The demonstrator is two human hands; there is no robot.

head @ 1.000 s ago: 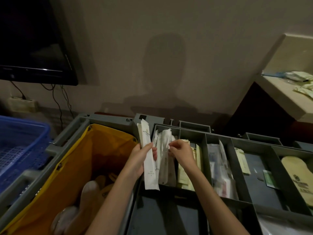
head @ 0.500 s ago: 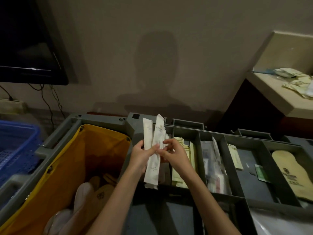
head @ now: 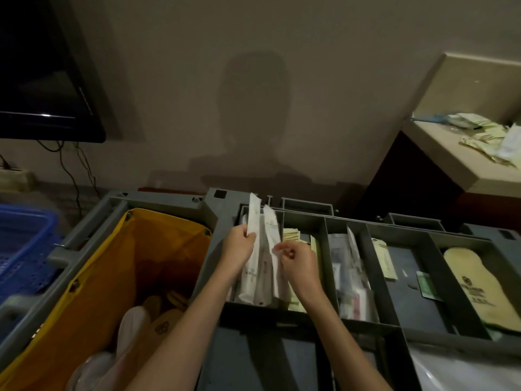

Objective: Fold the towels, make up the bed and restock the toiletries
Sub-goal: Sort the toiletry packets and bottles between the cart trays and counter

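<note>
Two white sachets (head: 253, 246) upright over my grey cart tray (head: 324, 221), mid-frame.
My left hand (head: 238, 248) pinches them at their upper part; my right hand (head: 298, 262) curls narrowly beside them, pinching the nearer sachet's edge, right of the yellow bag (head: 112, 277).

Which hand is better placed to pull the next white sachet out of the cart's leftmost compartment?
Probably the right hand. It hovers over that compartment beside the white sachets, its fingers curled with a sachet edge seemingly pinched, though I cannot tell for sure. The left hand already holds long white sachets.
</note>
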